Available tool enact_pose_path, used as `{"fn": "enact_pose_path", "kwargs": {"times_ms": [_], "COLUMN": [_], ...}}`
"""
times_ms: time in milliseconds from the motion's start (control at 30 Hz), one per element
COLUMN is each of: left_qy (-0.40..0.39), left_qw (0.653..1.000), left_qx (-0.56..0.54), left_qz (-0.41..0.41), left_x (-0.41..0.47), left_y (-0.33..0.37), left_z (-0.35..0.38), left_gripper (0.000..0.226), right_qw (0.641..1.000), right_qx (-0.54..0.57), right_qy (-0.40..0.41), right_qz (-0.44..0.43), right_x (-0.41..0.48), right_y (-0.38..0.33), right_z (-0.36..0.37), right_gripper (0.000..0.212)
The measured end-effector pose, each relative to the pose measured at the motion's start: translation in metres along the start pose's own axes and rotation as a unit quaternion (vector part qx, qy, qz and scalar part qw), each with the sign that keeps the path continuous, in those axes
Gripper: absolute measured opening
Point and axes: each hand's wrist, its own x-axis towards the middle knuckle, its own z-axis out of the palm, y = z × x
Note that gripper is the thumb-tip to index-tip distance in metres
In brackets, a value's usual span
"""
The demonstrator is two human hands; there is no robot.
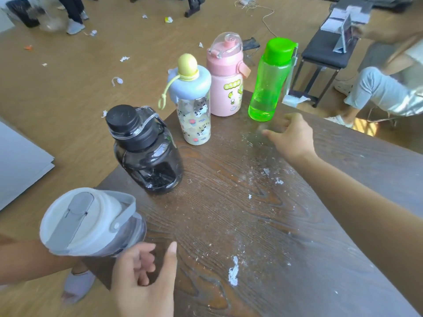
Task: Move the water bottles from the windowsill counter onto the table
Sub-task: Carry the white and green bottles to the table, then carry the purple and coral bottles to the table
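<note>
Several bottles stand along the far-left edge of the dark wooden table: a green translucent one, a pink one with a clear flip lid, a cartoon-print one with a blue cap and yellow knob, a smoky black jug, and a grey-and-white lidded jug at the near corner. My right hand hovers open just below the green bottle, apart from it. My left hand sits open beside the grey jug's base, fingers spread, not gripping it.
White crumbs and smears dot the tabletop. The wooden floor behind is littered with paper scraps. A seated person and a black bench are at the right. White boards lie on the floor at left. My slippered foot shows below.
</note>
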Motion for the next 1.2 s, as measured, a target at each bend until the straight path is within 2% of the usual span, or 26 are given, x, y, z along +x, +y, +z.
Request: {"fn": "enact_pose_path", "kwargs": {"times_ms": [100,167,267,367,533,800,933,1067,1200], "left_qy": [-0.084,-0.151,-0.285,-0.361,-0.449,-0.572,-0.629,-0.664,-0.713], "left_qw": [0.989,0.973,0.930,0.876,0.784,0.639,0.568,0.495,0.466], "left_qx": [0.038,0.063,0.115,0.177,0.213,0.188,0.165,0.148,0.125], "left_qz": [0.115,0.164,0.200,0.267,0.372,0.478,0.504,0.540,0.508], "left_x": [-0.020,-0.019,-0.023,-0.044,-0.113,-0.287,-0.387,-0.481,-0.555], "left_y": [0.015,0.026,0.049,0.074,0.111,0.142,0.141,0.133,0.123], "left_z": [0.043,0.063,0.096,0.139,0.204,0.281,0.308,0.320,0.314], "left_gripper": [0.031,0.037,0.048,0.053,0.053,0.051,0.051,0.056,0.082], "right_qw": [0.999,0.997,0.990,0.986,0.988,0.959,0.927,0.880,0.835], "right_qx": [-0.034,-0.063,-0.100,-0.117,-0.081,-0.025,0.002,0.027,0.048], "right_qy": [-0.023,-0.046,-0.095,-0.108,-0.025,0.107,0.202,0.302,0.348], "right_qz": [-0.022,-0.029,-0.006,0.040,0.129,0.261,0.316,0.365,0.423], "right_x": [-0.032,-0.055,-0.091,-0.128,-0.192,-0.310,-0.373,-0.433,-0.481], "right_y": [0.020,0.036,0.063,0.094,0.155,0.269,0.318,0.353,0.361], "right_z": [-0.025,-0.045,-0.082,-0.122,-0.192,-0.286,-0.321,-0.343,-0.344], "right_gripper": [0.057,0.053,0.057,0.061,0.056,0.044,0.036,0.033,0.026]}}
